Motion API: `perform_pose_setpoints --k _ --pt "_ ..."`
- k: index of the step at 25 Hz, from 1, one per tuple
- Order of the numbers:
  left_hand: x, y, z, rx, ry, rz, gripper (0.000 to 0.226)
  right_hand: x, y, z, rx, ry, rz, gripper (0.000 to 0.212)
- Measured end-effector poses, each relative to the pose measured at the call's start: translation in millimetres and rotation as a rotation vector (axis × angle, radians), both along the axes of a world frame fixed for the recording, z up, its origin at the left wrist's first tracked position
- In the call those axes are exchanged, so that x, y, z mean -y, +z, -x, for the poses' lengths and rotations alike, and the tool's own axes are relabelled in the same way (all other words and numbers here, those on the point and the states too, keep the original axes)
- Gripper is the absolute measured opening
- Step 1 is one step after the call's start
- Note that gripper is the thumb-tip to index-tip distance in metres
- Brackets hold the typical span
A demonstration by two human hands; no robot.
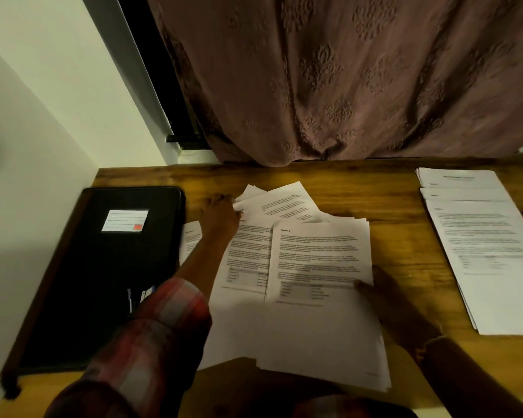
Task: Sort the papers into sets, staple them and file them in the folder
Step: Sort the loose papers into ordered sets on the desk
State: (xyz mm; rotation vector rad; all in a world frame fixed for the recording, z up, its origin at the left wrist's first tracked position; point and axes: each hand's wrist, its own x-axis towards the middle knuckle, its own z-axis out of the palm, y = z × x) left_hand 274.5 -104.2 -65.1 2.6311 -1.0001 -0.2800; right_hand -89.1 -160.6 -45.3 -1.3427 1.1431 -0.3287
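Several loose printed papers (317, 260) lie fanned out in the middle of the wooden desk (360, 188). My left hand (219, 214) reaches across them and its fingers curl over the edges of the far sheets (281, 200). My right hand (384, 292) holds the right edge of the top sheet, thumb on its printed face. A closed black folder (109, 267) with a white label lies at the left. A second stack of papers (483, 245) sits at the right. No stapler is in view.
A brown patterned curtain (344, 76) hangs behind the desk's far edge. A pale wall (27, 146) bounds the left side, close against the folder. Bare desk wood shows between the two paper groups.
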Motion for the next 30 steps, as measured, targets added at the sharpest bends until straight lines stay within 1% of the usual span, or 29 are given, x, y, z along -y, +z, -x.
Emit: perform_pose_setpoints --k 2,4,6,7,10,13,17,19,21,23,25,27,30 --pt "1 0 -2 -0.028 0.027 0.037 0.032 0 -3 -1 -0.002 0.004 0.001 0.021" --pt "2 0 -3 -0.057 0.045 0.084 0.021 0 -4 -2 0.0 0.011 0.01 0.022" --pt "2 3 -4 -0.087 0.052 0.184 0.008 -1 -4 -4 -0.006 0.017 0.032 0.022" --pt "0 9 -3 -0.116 0.053 0.239 0.005 0 -4 -4 -0.002 0.019 0.044 0.022" --pt "-5 44 0 -0.144 0.028 0.384 0.006 4 0 -5 0.032 0.01 0.066 0.023" --pt "-11 83 1 -0.151 -0.035 0.579 0.005 6 11 -8 0.125 0.008 0.076 0.027" --pt "-23 143 5 -0.067 -0.138 0.793 0.007 7 37 -18 0.23 -0.002 0.159 0.03" --pt "-31 180 15 -0.086 -0.154 0.904 0.005 10 53 -21 0.285 0.006 0.173 0.028" --pt "-36 213 23 -0.07 -0.164 0.963 0.006 13 73 -24 0.367 -0.001 0.156 0.03" --pt "-43 245 33 -0.029 -0.187 1.01 0.005 16 99 -28 0.459 0.023 0.184 0.033" --pt "-51 272 43 -0.02 -0.188 1.072 0.012 19 122 -32 0.55 0.011 0.213 0.034" --pt "-58 290 48 -0.042 -0.187 1.132 0.016 22 142 -37 0.641 -0.029 0.233 0.035" --pt "-64 295 49 -0.09 -0.148 1.154 0.008 23 162 -42 0.731 -0.056 0.235 0.036"
